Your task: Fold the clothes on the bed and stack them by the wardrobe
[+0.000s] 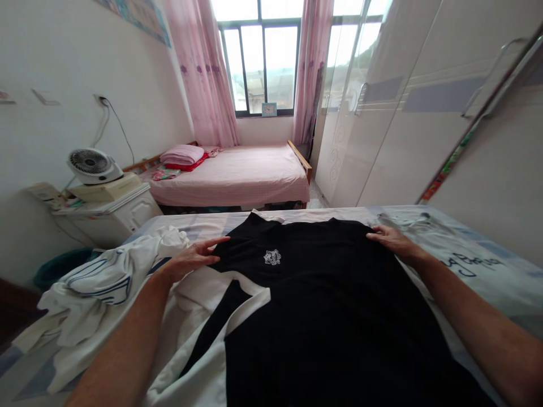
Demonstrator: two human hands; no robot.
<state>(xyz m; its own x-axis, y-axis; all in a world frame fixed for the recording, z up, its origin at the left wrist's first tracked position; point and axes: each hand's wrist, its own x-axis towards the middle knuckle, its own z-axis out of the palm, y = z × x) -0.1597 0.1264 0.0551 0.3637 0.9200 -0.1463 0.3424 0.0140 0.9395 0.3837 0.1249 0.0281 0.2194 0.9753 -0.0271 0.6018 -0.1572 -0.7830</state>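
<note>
A black shirt (314, 282) with white sleeve parts and a small white printed emblem lies spread on the patterned bed sheet in front of me. At its left edge, my left hand (193, 260) rests with the fingers stretched out and apart, the tips touching the black cloth. A white sleeve (203, 294) lies folded over the shirt just below that hand. My right hand (392, 242) has its fingers closed on the shirt's upper right edge. The lower part of the shirt runs out of view toward me.
Crumpled white clothes (106, 282) lie left on the bed. A pale grey garment with dark lettering (470, 265) lies right. Beyond are a pink-covered bed (246, 175), a fan (94, 165) on a white cabinet (127, 206), and a tall wardrobe (390, 130) along the right.
</note>
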